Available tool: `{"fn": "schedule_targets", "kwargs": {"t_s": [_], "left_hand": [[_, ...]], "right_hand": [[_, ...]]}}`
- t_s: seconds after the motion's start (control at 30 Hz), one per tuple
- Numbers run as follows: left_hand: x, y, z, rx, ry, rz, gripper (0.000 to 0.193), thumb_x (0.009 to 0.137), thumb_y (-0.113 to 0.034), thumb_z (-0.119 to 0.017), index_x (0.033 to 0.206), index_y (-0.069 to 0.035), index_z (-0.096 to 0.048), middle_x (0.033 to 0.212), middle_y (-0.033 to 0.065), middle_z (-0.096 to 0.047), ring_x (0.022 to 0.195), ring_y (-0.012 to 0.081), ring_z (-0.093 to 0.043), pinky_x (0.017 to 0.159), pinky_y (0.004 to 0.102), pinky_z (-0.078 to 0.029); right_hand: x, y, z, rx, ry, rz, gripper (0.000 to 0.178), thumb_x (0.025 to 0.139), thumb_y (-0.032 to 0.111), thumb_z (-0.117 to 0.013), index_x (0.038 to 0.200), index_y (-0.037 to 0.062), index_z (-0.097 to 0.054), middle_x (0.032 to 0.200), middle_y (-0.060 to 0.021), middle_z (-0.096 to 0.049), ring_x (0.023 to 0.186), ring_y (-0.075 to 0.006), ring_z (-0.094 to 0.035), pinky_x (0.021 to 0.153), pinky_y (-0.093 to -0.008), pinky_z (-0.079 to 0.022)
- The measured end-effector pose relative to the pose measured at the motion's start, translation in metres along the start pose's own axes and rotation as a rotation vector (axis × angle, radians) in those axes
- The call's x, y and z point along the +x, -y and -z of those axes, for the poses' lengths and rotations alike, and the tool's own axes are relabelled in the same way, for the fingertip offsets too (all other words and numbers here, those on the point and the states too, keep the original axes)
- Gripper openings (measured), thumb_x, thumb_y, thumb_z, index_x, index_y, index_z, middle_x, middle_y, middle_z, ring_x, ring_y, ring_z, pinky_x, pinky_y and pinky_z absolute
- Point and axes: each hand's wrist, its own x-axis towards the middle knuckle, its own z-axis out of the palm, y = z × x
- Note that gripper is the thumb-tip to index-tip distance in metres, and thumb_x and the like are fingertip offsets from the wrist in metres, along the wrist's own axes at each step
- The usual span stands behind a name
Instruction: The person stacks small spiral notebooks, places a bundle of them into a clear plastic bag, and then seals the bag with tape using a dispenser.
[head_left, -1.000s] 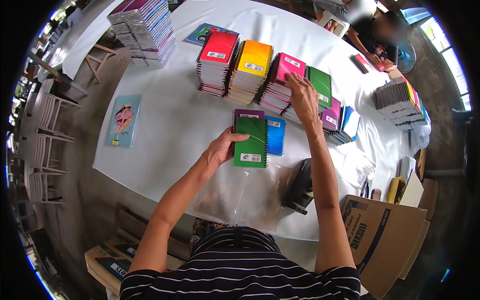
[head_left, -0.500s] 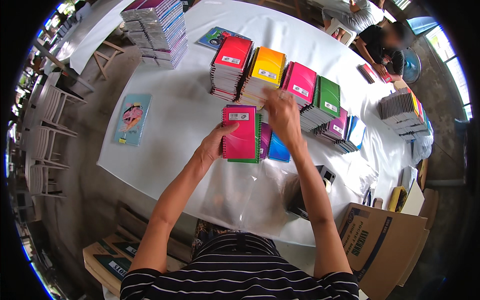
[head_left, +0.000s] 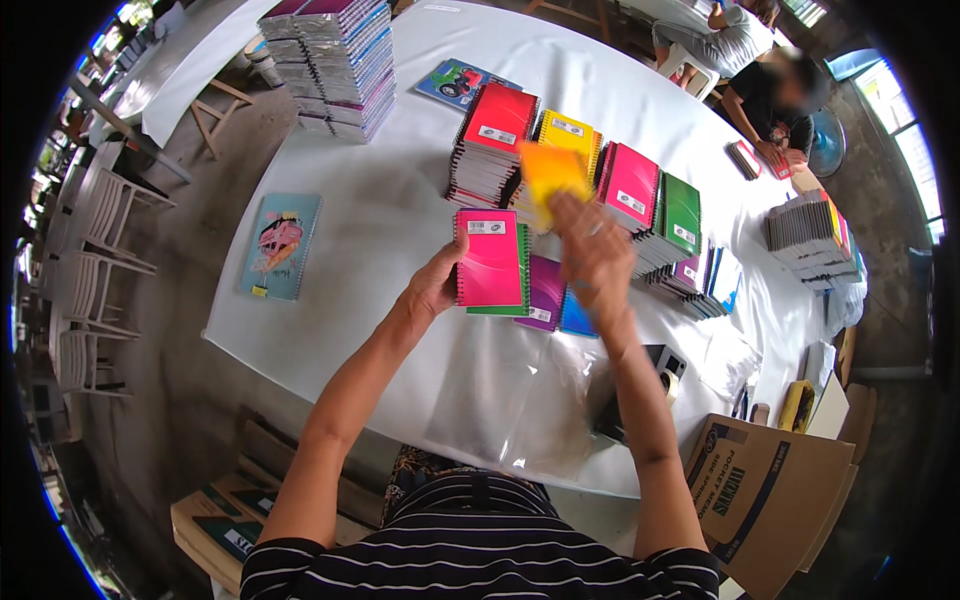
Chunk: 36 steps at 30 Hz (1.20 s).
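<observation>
Since half a second ago, a yellow notebook point(head_left: 553, 180) has come away from the top of its stack, and the right hand point(head_left: 592, 250) now grips it by its near end, blurred with motion. It tilts upward in the middle of the frame, in front of the yellow stack point(head_left: 572, 130); its exact slant is hard to read.

To its lower left, the left hand point(head_left: 437, 277) is closed on the left edge of a pink notebook point(head_left: 490, 270), whose long axis runs nearly straight up the frame. A green notebook point(head_left: 524, 262) shows beneath it along the right and lower edges (any more underneath cannot be told). So the yellow one is above and right of the held pair, apart from it, with the right hand on its far side from the left hand.

Just right of that pair, a purple notebook point(head_left: 543, 290) lies on the white worktop point(head_left: 400, 190), overlapping a blue notebook point(head_left: 577, 318) partly hidden by the right arm.

Beyond stand a red stack point(head_left: 497, 118), a pink stack point(head_left: 630, 182) and a green stack point(head_left: 680, 208), side by side with the yellow.

Clear plastic point(head_left: 490, 390), bag or sheet, lies toward the lower edge with nothing visible inside. At lower right stands a cardboard box point(head_left: 765, 490); its contents are out of sight.
</observation>
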Motion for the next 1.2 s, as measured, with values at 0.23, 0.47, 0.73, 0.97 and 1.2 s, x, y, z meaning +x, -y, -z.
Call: {"fn": "schedule_targets", "kwargs": {"t_s": [0.23,0.47,0.73,0.97,1.2], "left_hand": [[-0.003,-0.013,0.024,0.081,-0.106,0.039,0.057,0.079,-0.020,-0.075,0.127,-0.004,-0.049,0.120,0.0114,-0.060,0.110,0.0233,-0.060,0.094,0.0383,-0.052],[0.000,-0.029,0.024,0.118,-0.059,0.016,0.059,0.087,-0.036,-0.066,0.132,-0.004,-0.046,0.124,0.0123,-0.059,0.112,0.0233,-0.060,0.096,0.0388,-0.051],[0.004,-0.031,0.040,0.030,0.104,-0.023,0.091,0.080,-0.075,-0.040,0.144,-0.011,-0.031,0.139,0.0110,-0.047,0.126,0.0253,-0.049,0.103,0.0449,-0.045],[0.006,-0.025,0.064,-0.009,0.164,0.065,0.100,0.076,-0.081,-0.032,0.147,-0.011,-0.026,0.142,0.0116,-0.044,0.129,0.0256,-0.046,0.106,0.0454,-0.040],[-0.016,0.004,0.061,0.156,0.257,0.134,0.097,0.082,-0.078,-0.033,0.144,-0.003,-0.031,0.137,0.0108,-0.050,0.120,0.0187,-0.052,0.099,0.0344,-0.046]], "right_hand": [[0.023,0.033,-0.056,0.236,0.215,-0.062,0.032,0.080,0.017,-0.070,0.109,0.0046,-0.064,0.114,-0.0101,-0.065,0.110,-0.0268,-0.060,0.099,-0.0458,-0.041],[0.058,-0.032,-0.139,-0.180,0.157,-0.125,0.036,0.080,0.000,-0.057,0.116,0.0027,-0.063,0.122,-0.0131,-0.063,0.116,-0.0296,-0.059,0.103,-0.0420,-0.043],[0.034,0.045,-0.059,0.074,0.021,0.055,0.035,0.073,-0.008,-0.057,0.106,0.0021,-0.065,0.111,-0.0124,-0.066,0.108,-0.0275,-0.063,0.102,-0.0417,-0.047],[0.057,0.028,-0.026,0.968,0.240,-0.044,0.014,0.081,0.002,-0.063,0.094,0.0031,-0.068,0.098,-0.0089,-0.070,0.114,-0.0264,-0.061,0.111,-0.0479,-0.034],[0.036,-0.006,-0.058,1.511,0.659,-0.239,0.011,0.083,-0.001,-0.063,0.088,0.0032,-0.072,0.097,-0.0101,-0.072,0.116,-0.0279,-0.059,0.111,-0.0436,-0.034]]}}
